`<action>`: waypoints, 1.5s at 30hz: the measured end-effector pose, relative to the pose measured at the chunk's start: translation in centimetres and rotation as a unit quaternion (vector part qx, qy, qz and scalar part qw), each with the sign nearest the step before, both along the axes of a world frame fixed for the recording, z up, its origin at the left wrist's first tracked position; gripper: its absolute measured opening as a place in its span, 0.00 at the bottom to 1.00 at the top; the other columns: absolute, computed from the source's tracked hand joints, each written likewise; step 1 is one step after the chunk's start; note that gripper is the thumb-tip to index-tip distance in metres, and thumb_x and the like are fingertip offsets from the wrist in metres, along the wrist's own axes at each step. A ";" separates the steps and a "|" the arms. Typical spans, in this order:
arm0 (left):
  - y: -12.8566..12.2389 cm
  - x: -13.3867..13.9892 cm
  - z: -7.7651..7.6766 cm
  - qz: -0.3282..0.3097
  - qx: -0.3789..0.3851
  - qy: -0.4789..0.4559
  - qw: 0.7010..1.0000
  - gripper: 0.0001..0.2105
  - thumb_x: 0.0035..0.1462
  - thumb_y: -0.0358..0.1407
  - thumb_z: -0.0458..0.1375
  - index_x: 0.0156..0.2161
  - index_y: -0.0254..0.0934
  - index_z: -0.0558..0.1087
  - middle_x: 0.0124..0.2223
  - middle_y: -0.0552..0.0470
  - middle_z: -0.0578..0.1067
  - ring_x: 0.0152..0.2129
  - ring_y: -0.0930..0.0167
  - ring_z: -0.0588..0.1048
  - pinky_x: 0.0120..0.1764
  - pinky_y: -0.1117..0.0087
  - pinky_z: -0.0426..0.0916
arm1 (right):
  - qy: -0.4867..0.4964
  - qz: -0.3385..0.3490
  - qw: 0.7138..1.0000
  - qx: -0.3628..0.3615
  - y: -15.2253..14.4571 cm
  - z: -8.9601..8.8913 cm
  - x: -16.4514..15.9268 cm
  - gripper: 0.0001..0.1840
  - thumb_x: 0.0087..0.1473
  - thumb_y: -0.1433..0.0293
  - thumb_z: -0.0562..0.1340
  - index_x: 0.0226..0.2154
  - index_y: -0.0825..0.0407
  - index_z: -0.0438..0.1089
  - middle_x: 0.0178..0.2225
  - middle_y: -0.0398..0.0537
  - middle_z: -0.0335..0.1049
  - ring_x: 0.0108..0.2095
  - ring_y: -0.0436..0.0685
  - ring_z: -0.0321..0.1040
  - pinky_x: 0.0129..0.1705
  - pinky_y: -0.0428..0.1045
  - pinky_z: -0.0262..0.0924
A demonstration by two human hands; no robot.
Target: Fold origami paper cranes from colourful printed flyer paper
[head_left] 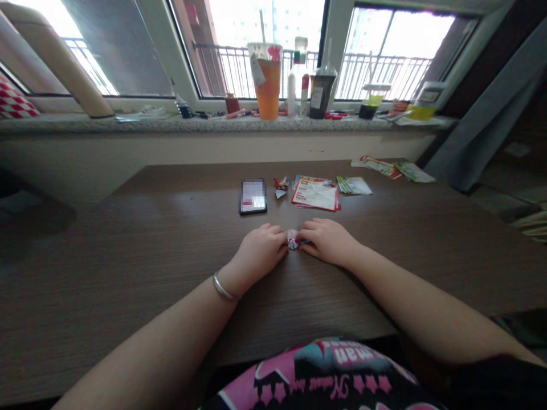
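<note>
Between my two hands, low on the brown table, is a small crumpled piece of printed paper or wrapper [293, 240] in white, blue and pink. My left hand [265, 246], with a silver bangle on its wrist, pinches its left end. The right end is gripped by the fingers of my right hand [327, 240]. Fingertips cover much of the piece, so its full shape is hidden.
Beyond my hands lie a phone [253, 196], a folded red-and-white paper piece [281, 187], a stack of printed cards [316, 193] and green cards [354, 185]. More cards [380, 166] lie back right. Drink cups [269, 85] and bottles stand on the windowsill [192, 126].
</note>
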State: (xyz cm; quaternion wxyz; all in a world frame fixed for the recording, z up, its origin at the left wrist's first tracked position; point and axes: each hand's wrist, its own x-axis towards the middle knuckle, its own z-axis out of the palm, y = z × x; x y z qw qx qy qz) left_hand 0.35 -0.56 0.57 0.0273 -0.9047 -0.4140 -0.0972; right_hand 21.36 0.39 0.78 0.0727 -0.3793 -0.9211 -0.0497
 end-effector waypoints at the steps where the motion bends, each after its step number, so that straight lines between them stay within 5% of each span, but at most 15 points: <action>1: 0.0 0.0 0.0 0.000 0.000 0.000 1.000 0.06 0.60 0.33 0.56 0.36 0.36 0.76 0.38 0.47 0.76 0.38 0.65 0.72 0.42 0.65 0.69 | 0.000 0.001 1.000 0.001 0.0 0.0 0.0 0.13 0.61 0.62 0.58 0.41 0.51 0.74 0.38 0.50 0.72 0.39 0.57 0.66 0.39 0.50 0.54; 16: 1.1 -0.6 -0.8 -0.004 -0.039 -0.062 0.997 0.05 0.59 0.33 0.58 0.37 0.38 0.77 0.36 0.50 0.76 0.37 0.67 0.73 0.45 0.66 0.66 | 0.043 0.059 0.997 0.019 -0.2 -0.9 -0.3 0.11 0.62 0.66 0.58 0.41 0.52 0.74 0.37 0.50 0.74 0.38 0.56 0.65 0.39 0.49 0.56; 45: 0.4 0.4 -0.4 -0.011 -0.001 -0.021 1.000 0.07 0.62 0.34 0.54 0.37 0.37 0.75 0.34 0.49 0.75 0.34 0.67 0.73 0.38 0.68 0.66 | 0.066 -0.011 0.998 -0.007 -0.2 -0.8 -0.7 0.09 0.58 0.65 0.60 0.36 0.49 0.75 0.36 0.48 0.72 0.39 0.56 0.65 0.37 0.48 0.54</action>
